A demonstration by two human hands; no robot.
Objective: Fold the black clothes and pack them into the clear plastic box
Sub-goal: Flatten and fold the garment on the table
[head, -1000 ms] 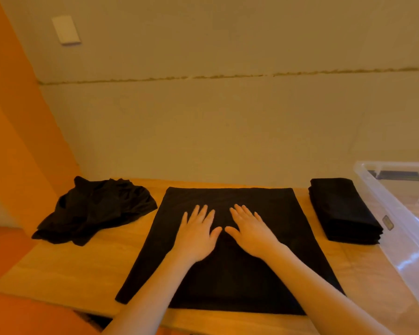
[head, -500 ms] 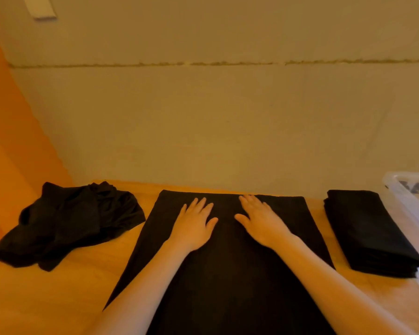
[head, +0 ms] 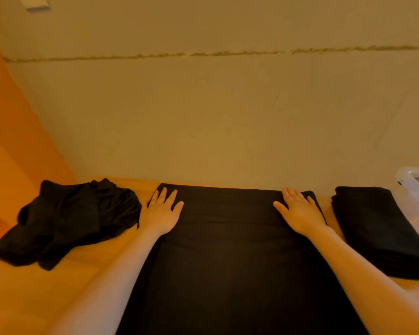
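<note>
A black garment [head: 228, 250] lies flat on the wooden table [head: 34, 298], stretching from the far edge toward me. My left hand [head: 161, 212] rests flat on its far left corner, fingers straight. My right hand [head: 299, 211] presses flat on its far right corner. A crumpled heap of black clothes [head: 65, 221] lies to the left. A neat stack of folded black clothes [head: 377, 228] sits to the right. Only a corner of the clear plastic box [head: 414, 180] shows at the right edge.
A pale wall stands right behind the table's far edge. An orange wall runs along the left side. Bare wood shows at the front left of the table.
Both hands slid from the middle of the garment forward and apart to its far corners. The view has moved closer and to the left, so less of the box shows.
</note>
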